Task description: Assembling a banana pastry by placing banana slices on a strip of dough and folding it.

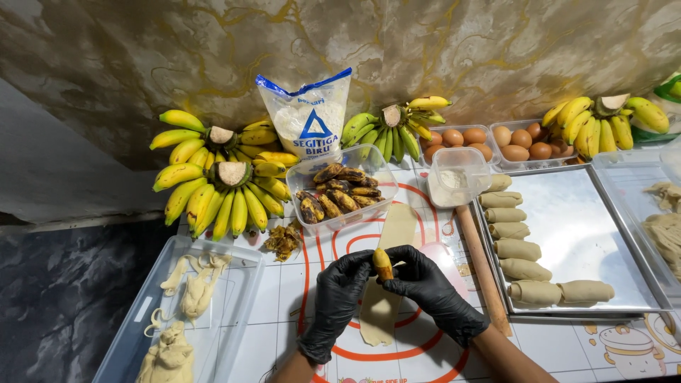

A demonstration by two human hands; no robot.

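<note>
A fried banana piece (383, 264) is pinched between the fingertips of the gloved left hand (339, 294) and right hand (428, 287), above a dough strip (386, 284). Beyond the strip, a tub (312, 186) holds more fried bananas; right of it, a tray (603, 234) carries rolls (521, 250).

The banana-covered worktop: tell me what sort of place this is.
Likely a small home or stall food-prep counter: banana bunches, a steel tray of dough rolls, and gloved hands holding a cooked banana piece.
</note>
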